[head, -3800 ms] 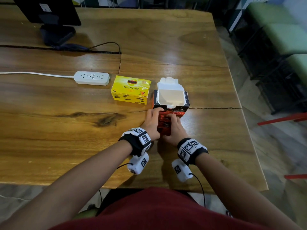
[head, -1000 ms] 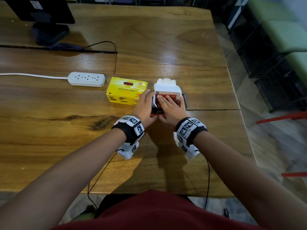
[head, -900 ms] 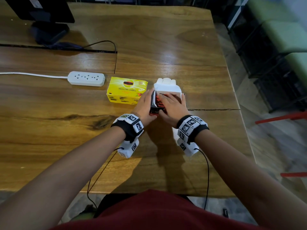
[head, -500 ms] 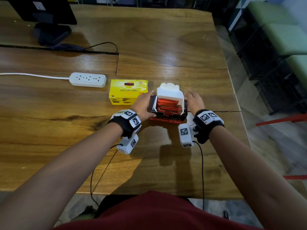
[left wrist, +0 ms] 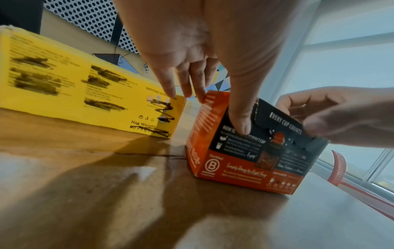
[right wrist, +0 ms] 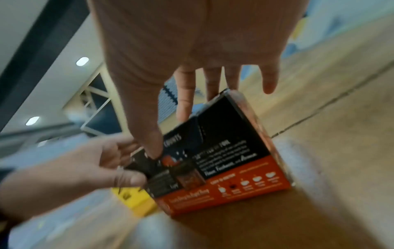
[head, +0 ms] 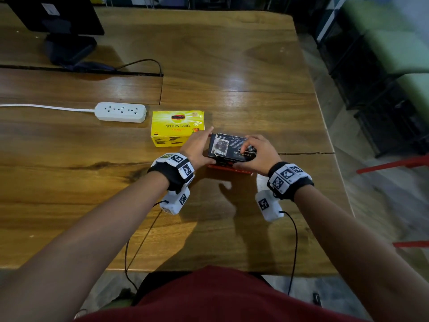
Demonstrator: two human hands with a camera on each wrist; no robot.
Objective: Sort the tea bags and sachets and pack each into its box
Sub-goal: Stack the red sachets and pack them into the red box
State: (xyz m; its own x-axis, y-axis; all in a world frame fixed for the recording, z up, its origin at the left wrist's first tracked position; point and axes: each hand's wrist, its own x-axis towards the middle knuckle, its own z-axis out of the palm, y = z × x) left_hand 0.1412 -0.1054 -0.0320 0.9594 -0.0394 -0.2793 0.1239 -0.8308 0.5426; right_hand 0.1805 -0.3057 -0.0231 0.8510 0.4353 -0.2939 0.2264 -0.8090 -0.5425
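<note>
An orange and black tea box (head: pixel 228 148) stands on the wooden table (head: pixel 232 66) with its lid folded down, so its contents are hidden. My left hand (head: pixel 204 145) holds its left end, thumb (left wrist: pixel 241 124) on the front face and fingers down the side. My right hand (head: pixel 250 149) grips the lid from above, its thumb (right wrist: pixel 151 146) on the front flap. A shut yellow tea box (head: pixel 177 127) lies just left of the orange one (left wrist: pixel 245 160), close to my left fingers.
A white power strip (head: pixel 120 112) with its cord lies left of the yellow box. A black monitor stand (head: pixel 67 43) and cable sit at the far left. The table's right edge (head: pixel 334 159) is near, with green seats (head: pixel 394 43) beyond.
The orange box stood open, with red sachets showing under its raised white lid. The lid is now folded down, and my right hand has come from the box's right side onto the lid.
</note>
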